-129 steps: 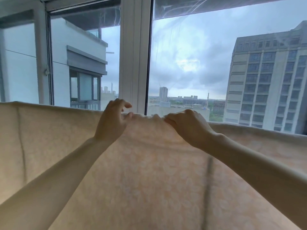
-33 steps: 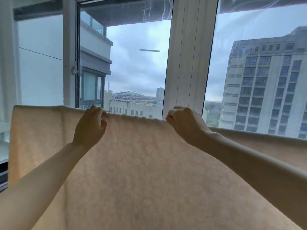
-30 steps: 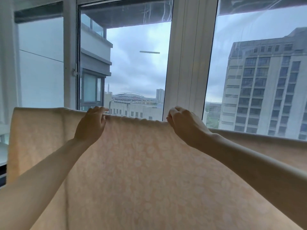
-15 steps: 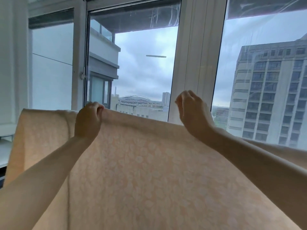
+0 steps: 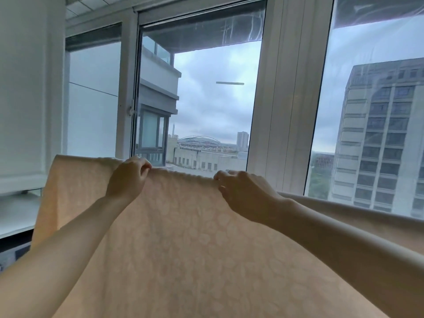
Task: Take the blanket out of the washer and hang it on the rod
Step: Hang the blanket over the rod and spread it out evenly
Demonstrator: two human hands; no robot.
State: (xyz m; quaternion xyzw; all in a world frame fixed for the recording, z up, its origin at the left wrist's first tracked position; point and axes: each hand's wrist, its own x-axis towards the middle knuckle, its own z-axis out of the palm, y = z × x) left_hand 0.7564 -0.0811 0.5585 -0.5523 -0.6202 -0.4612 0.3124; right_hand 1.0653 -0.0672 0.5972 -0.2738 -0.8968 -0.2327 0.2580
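A peach blanket [image 5: 183, 244] with a faint flower pattern hangs spread out in front of me and fills the lower half of the head view. Its top fold runs from the left end across to the right. The rod under that fold is hidden by the cloth. My left hand [image 5: 127, 177] grips the top fold left of the middle, fingers curled over the edge. My right hand [image 5: 243, 191] pinches the same fold further right, knuckles towards me. Both forearms reach up from below.
Tall windows stand right behind the blanket, with a wide white frame post [image 5: 286, 99] between two panes. A white wall and ledge [image 5: 20, 184] sit at the left. Outside are a grey tower block [image 5: 380, 138] and low buildings.
My right hand had lifted off the fold with fingers raised; it is now back down and pinching the edge. My left hand kept its grip. The view has shifted slightly left.
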